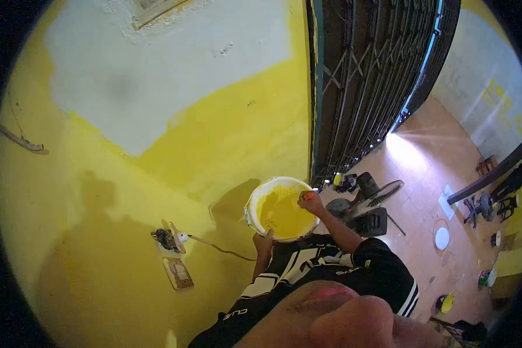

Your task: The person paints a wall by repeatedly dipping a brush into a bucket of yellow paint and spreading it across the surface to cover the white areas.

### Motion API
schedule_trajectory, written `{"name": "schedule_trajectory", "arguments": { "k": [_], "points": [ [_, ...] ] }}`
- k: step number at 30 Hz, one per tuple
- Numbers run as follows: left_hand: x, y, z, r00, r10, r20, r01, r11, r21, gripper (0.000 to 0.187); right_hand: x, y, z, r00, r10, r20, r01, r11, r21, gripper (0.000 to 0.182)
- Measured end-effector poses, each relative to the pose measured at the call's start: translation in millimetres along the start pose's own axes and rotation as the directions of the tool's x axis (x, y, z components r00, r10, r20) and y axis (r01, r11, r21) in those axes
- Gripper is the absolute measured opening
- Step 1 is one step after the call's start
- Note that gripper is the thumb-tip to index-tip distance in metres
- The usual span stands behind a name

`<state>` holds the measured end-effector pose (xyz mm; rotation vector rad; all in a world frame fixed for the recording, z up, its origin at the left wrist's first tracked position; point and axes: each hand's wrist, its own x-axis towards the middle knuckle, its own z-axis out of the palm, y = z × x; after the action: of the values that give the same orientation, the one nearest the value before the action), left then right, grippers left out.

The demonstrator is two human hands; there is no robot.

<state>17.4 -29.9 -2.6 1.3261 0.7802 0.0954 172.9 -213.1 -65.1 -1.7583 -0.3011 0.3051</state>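
The person's left hand (pixel 265 239) clasps the near rim of a round white plastic bucket of yellow paint (pixel 281 210), steadying it at chest height so it stays level. The right hand (pixel 311 202) rests on the far rim, its grip closed on a small orange-handled tool (pixel 308 196) whose working end is hidden. Beyond stands the part-painted yellow and white wall (pixel 156 104); to the right, a dark folding metal gate (pixel 371 75).

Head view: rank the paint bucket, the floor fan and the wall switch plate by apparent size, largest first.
1. Paint bucket, though it is nearest the camera.
2. Floor fan, farther down, so unsure against the bucket.
3. Wall switch plate, clearly smallest.
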Motion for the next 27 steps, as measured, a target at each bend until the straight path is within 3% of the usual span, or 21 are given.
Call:
{"name": "schedule_trajectory", "arguments": {
  "k": [1, 2, 3, 5, 7, 8, 9, 11, 12, 14, 16, 19, 23, 25, 27],
  "points": [
    [-2, -4, -4, 0.999, -0.041, 0.0, 0.041, 0.999, 0.001, 0.032, -5, -2, 3, 1.0, 0.01, -0.003, -0.01, 1.0, 0.007, 0.019],
    [5, -13, -6, 0.999, -0.04, 0.005, 0.04, 0.999, 0.002, 0.032, -3, -7, 1, 0.997, 0.076, -0.029, -0.064, 0.953, 0.295, 0.019],
    [15, -29, -9, 1.0, 0.021, -0.001, -0.021, 1.0, -0.016, 0.032, -2, -18, -2, 0.989, 0.144, -0.034, -0.101, 0.825, 0.556, 0.018],
    [19, -36, -8, 0.997, 0.08, -0.007, -0.08, 0.996, -0.037, 0.033, 1, -30, -11, 0.985, 0.169, -0.03, -0.114, 0.774, 0.623, 0.016],
    [7, -23, -8, 0.99, 0.141, -0.015, -0.141, 0.99, -0.008, 0.034, 7, -35, -18, 0.976, 0.208, -0.063, -0.078, 0.607, 0.791, 0.012],
    [3, -15, -6, 0.99, 0.142, -0.015, -0.142, 0.99, -0.009, 0.034, 20, -22, -20, 0.97, 0.239, -0.033, -0.099, 0.517, 0.85, 0.01],
    [0, -9, -6, 0.996, 0.092, -0.015, -0.092, 0.996, 0.017, 0.033, 26, -27, -25, 0.971, 0.238, -0.032, -0.099, 0.516, 0.851, 0.01],
    [-2, -4, -5, 0.999, 0.04, -0.018, -0.039, 0.998, 0.045, 0.033, 41, -42, -38, 0.99, 0.094, 0.104, -0.13, 0.34, 0.931, 0.01],
    [-2, -3, -5, 0.999, 0.012, -0.032, -0.01, 0.999, 0.043, 0.032, 50, -51, -41, 0.99, 0.094, 0.106, -0.132, 0.34, 0.931, 0.01],
    [-2, -5, -5, 0.999, -0.015, -0.045, 0.017, 0.999, 0.039, 0.031, 72, -70, -46, 0.992, 0.088, -0.088, 0.063, 0.247, 0.967, 0.012],
    [-1, -6, -6, 0.996, 0.082, -0.038, -0.079, 0.994, 0.076, 0.028, 94, -105, -55, 0.989, -0.051, -0.138, 0.146, 0.226, 0.963, 0.011],
    [-11, 10, 0, 0.998, 0.026, -0.051, -0.024, 0.999, 0.027, 0.028, 129, -154, -70, 0.968, -0.155, -0.198, 0.229, 0.218, 0.949, 0.011],
    [3, -7, -4, 0.999, 0.034, 0.007, -0.034, 0.999, 0.01, 0.029, 160, -227, -89, 0.876, -0.267, -0.402, 0.463, 0.225, 0.857, 0.017],
    [-4, 2, -4, 0.99, 0.132, 0.039, -0.137, 0.98, 0.146, 0.029, 163, -262, -92, 0.836, -0.288, -0.466, 0.534, 0.235, 0.812, 0.022],
    [-5, 6, -4, 0.991, 0.122, 0.05, -0.13, 0.968, 0.213, 0.029, 165, -287, -95, 0.748, -0.337, -0.571, 0.655, 0.242, 0.716, 0.029]
  ]
}}
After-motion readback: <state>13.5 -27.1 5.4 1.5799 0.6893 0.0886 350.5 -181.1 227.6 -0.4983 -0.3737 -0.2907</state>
